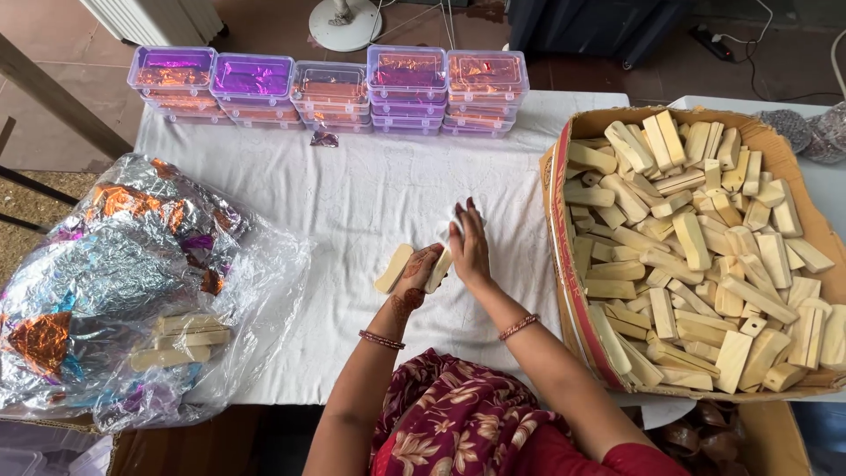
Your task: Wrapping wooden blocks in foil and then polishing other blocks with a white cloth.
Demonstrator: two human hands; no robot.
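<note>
Filling the carton (pixel 564 264) at the bench's right edge: pale wooden blocks (pixel 696 256), heaped loose. Far edge: a row of stacked clear tubs (pixel 330 88) with purple and orange foil inside. Left edge: a clear bag (pixel 132 282) of crumpled foil and some blocks. Mid-bench, left hand (pixel 416 275), fingers clenched on two bars (pixel 394 267); right hand (pixel 470 247), fingers released, rests flat beside it.

Your left hand (pixel 416 273) was curled, fingers closed, wrist bent inward. Your right hand (pixel 469 242) lay flat beside it, fingers extended forward and together. Both forearms reached forward, converging, each wrist bangled.
</note>
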